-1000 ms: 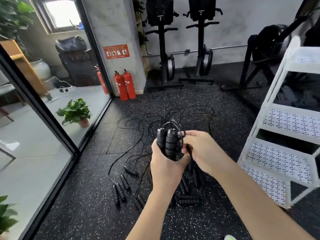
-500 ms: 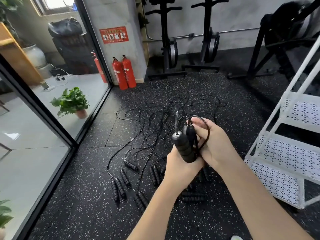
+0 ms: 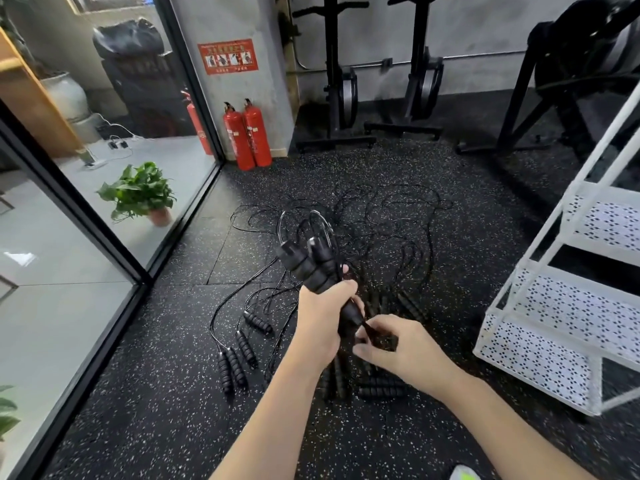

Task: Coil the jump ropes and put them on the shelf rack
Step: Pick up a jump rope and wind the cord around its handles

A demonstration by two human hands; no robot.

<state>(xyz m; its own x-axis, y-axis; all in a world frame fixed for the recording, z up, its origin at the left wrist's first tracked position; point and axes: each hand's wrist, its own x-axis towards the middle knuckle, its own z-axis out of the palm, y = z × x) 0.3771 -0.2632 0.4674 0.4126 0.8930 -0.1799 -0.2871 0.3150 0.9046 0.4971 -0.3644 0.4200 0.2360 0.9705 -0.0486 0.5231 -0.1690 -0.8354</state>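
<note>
Coiled jump rope (image 3: 313, 268) held above the floor – handles together, long axis tilted up and left. Left hand (image 3: 323, 320) grips the handles; right hand (image 3: 398, 344) pinches the cord at their lower end. Shelf rack (image 3: 554, 317) stands right – nearer the right hand.

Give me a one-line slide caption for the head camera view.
Left hand grips two jump rope handles while right hand pinches the cord end, white shelf rack alongside.

I stand on black speckled rubber floor (image 3: 145, 410). Glass wall (image 3: 86, 237) left, two red fire extinguishers (image 3: 247, 135) far by a grey wall (image 3: 485, 22), exercise machines (image 3: 341, 77) beyond.
</note>
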